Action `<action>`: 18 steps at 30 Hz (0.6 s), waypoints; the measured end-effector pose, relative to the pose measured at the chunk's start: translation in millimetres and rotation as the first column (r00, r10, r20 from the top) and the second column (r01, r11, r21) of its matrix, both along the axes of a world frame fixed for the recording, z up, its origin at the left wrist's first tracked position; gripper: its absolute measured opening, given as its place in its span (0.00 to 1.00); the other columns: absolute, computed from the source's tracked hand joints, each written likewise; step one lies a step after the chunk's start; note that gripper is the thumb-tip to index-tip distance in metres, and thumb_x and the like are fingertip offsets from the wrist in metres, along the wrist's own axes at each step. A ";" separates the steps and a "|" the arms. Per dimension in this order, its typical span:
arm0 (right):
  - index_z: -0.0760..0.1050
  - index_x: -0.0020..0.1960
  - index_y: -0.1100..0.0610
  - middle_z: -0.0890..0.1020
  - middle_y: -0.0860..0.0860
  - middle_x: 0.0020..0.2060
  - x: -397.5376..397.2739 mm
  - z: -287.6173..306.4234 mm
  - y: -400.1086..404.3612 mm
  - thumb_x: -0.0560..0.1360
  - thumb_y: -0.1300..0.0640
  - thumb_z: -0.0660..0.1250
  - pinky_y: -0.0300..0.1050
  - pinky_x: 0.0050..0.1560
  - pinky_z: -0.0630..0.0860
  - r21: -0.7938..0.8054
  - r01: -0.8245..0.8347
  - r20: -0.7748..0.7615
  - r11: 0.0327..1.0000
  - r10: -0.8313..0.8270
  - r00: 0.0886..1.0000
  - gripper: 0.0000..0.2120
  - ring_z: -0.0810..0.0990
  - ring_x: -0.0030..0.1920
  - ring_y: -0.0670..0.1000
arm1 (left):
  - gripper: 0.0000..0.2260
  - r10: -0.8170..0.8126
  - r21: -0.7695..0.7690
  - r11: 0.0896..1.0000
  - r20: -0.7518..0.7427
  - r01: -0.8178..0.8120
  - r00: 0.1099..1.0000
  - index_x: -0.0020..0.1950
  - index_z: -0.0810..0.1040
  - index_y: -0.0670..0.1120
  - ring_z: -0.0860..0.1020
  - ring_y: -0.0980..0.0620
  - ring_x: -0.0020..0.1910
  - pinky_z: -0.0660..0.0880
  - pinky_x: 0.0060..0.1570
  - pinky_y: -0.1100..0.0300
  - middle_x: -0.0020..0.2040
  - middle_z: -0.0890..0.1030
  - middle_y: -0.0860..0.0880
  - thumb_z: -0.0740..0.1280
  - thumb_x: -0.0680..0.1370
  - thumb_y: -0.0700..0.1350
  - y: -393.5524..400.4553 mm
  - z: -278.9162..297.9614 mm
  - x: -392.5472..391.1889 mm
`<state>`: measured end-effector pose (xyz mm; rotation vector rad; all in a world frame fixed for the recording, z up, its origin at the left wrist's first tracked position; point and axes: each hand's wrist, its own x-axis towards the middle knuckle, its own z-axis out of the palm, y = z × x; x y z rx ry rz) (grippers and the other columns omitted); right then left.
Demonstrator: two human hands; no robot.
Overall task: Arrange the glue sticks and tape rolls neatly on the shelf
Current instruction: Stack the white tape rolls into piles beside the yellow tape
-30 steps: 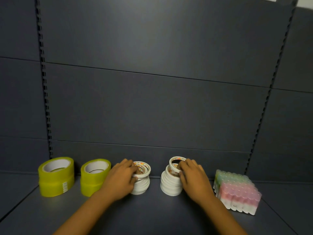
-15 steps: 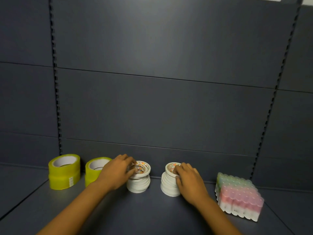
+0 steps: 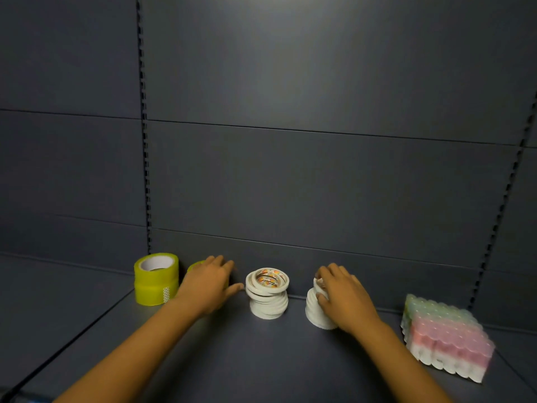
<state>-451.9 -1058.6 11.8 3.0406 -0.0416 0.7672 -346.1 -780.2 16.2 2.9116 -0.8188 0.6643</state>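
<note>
Change since half a second ago: the left hand [image 3: 210,282] has left the left white tape stack [image 3: 267,292] and moved leftward over the second yellow roll; the right hand [image 3: 343,298] stays on its stack.

Shelf [image 3: 261,359]: dark grey, flat, with a panelled back wall [image 3: 305,170] behind it and slotted uprights on either side.

Glue stick pack [image 3: 444,335]: block of pastel green and pink capped sticks, lying tilted at the far right of the shelf, well apart from the right hand.

Yellow tape stack [image 3: 156,279]: upright, far left, just beside the left hand.

Second yellow roll [image 3: 194,266]: mostly hidden under the left hand; only an upper edge shows.

Left white tape stack: thin rolls piled unevenly, printed core on top, standing free between the two hands, just right of the left thumb.

Right white tape stack [image 3: 315,311]: slightly leaning, its right side and top covered by the right hand.

Left hand: fingers extended and relaxed, palm down over the second yellow roll; whether it touches it cannot be told.

Right hand: fingers curled round the right white stack, thumb at its front.
</note>
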 end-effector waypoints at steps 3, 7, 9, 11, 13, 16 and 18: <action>0.67 0.64 0.50 0.71 0.48 0.60 8.8 7.2 28.3 0.78 0.48 0.62 0.45 0.60 0.68 -0.044 -0.036 -0.015 0.998 0.035 0.999 0.17 0.70 0.62 0.51 | 0.23 0.017 0.006 1.000 0.011 -0.017 1.000 0.67 0.70 0.53 0.72 0.49 0.62 0.72 0.56 0.55 0.62 0.74 0.50 0.57 0.78 0.65 20.8 1.6 -0.6; 0.68 0.63 0.50 0.71 0.48 0.60 23.9 14.4 72.7 0.77 0.49 0.63 0.46 0.60 0.67 -0.097 -0.118 -0.017 0.988 0.117 0.993 0.16 0.70 0.61 0.52 | 0.21 0.021 -0.041 0.999 -0.015 -0.021 1.000 0.66 0.71 0.55 0.72 0.50 0.62 0.72 0.55 0.55 0.61 0.74 0.52 0.59 0.78 0.64 60.6 0.7 7.6; 0.67 0.64 0.50 0.72 0.47 0.61 35.0 16.0 96.6 0.77 0.48 0.63 0.45 0.61 0.67 -0.092 -0.148 -0.035 0.985 0.146 0.989 0.17 0.70 0.61 0.51 | 0.21 0.034 -0.071 0.997 -0.034 -0.036 0.999 0.65 0.72 0.54 0.73 0.49 0.61 0.73 0.55 0.54 0.60 0.75 0.51 0.59 0.78 0.64 84.7 -0.4 12.6; 0.67 0.65 0.50 0.71 0.48 0.61 49.7 15.6 120.9 0.77 0.48 0.63 0.46 0.61 0.67 -0.098 -0.165 -0.059 0.981 0.160 0.985 0.18 0.70 0.62 0.52 | 0.22 0.061 -0.061 0.996 -0.024 -0.062 0.998 0.65 0.72 0.53 0.73 0.48 0.62 0.73 0.55 0.53 0.61 0.75 0.50 0.60 0.78 0.64 111.1 -1.9 18.4; 0.66 0.66 0.51 0.71 0.49 0.62 66.2 14.5 146.5 0.77 0.47 0.63 0.47 0.61 0.67 -0.096 -0.175 -0.075 0.980 0.169 0.983 0.20 0.70 0.63 0.53 | 0.22 0.089 -0.046 0.995 -0.024 -0.090 0.996 0.67 0.71 0.53 0.73 0.48 0.62 0.72 0.55 0.54 0.63 0.74 0.50 0.59 0.78 0.63 139.5 -4.8 27.8; 0.66 0.66 0.51 0.71 0.49 0.61 90.7 12.4 189.4 0.76 0.47 0.64 0.48 0.60 0.68 -0.055 -0.197 -0.093 0.979 0.192 0.977 0.20 0.70 0.63 0.53 | 0.22 0.105 -0.057 0.992 -0.060 -0.109 0.993 0.68 0.70 0.54 0.72 0.49 0.62 0.72 0.55 0.55 0.62 0.74 0.51 0.59 0.78 0.63 183.3 -8.4 47.3; 0.66 0.65 0.51 0.71 0.49 0.61 107.6 10.5 219.5 0.76 0.47 0.64 0.48 0.60 0.68 -0.024 -0.212 -0.102 0.977 0.209 0.973 0.20 0.70 0.62 0.53 | 0.22 0.102 -0.068 0.992 -0.084 -0.108 0.991 0.67 0.70 0.54 0.72 0.49 0.62 0.72 0.55 0.54 0.62 0.74 0.51 0.59 0.78 0.64 210.0 -10.3 63.0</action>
